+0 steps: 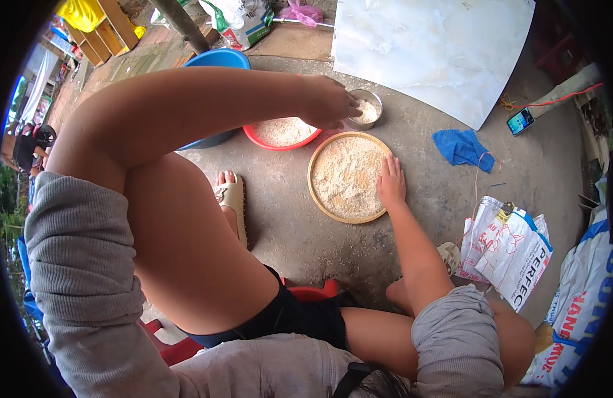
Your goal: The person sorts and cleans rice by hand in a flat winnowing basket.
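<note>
My left hand reaches across to a small metal bowl of pale grain. Its fingers curl over the near rim, with the thumb on the outer side. My right hand lies flat, fingers stretched, on the right rim of a round woven tray. Pale rice-like grain covers the tray, which rests on the ground. Partly beneath my left hand and wrist is a red basin filled with similar grain.
Behind my left forearm stands a blue tub. A marbled white sheet lies ahead. To the right are a blue cloth, a phone, a printed sack and a larger sack. Beneath me is a red stool.
</note>
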`<action>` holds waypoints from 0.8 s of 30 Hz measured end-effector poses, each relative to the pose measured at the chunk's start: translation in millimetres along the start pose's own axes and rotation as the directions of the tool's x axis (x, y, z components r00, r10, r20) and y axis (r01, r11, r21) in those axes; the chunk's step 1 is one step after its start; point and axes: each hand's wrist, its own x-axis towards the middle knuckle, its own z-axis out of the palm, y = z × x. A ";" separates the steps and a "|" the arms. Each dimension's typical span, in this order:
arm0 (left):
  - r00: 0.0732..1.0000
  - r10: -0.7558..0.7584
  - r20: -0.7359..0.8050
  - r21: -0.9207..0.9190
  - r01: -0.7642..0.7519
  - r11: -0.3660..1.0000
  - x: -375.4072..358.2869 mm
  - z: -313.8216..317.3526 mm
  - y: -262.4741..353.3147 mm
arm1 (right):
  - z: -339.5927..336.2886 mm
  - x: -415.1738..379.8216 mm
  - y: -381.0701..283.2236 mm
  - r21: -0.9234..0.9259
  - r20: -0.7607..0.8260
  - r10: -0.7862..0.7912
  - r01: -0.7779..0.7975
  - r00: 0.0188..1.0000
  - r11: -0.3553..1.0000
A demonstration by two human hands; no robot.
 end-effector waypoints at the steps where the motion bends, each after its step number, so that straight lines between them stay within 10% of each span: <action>1: 0.994 0.081 -0.077 0.044 -0.078 0.996 -1.5 -1.7 2.1 | -0.1 -2.4 -1.0 0.007 -0.009 -0.003 0.003 1.000 1.000; 7: 0.955 -0.053 0.292 -0.031 0.065 0.997 -20.8 -21.3 22.4 | 1.7 -9.3 -1.2 0.148 0.112 0.262 -0.277 0.958 0.949; 15: 0.944 -0.123 0.307 -0.035 0.140 0.990 14.8 5.8 25.2 | 2.1 -32.0 9.1 0.205 0.089 0.252 -0.266 0.963 0.942; 24: 0.917 -0.367 -0.157 -0.552 0.227 0.802 129.0 202.9 137.3 | 41.2 -34.3 3.4 0.439 -0.246 0.335 -0.204 0.909 0.875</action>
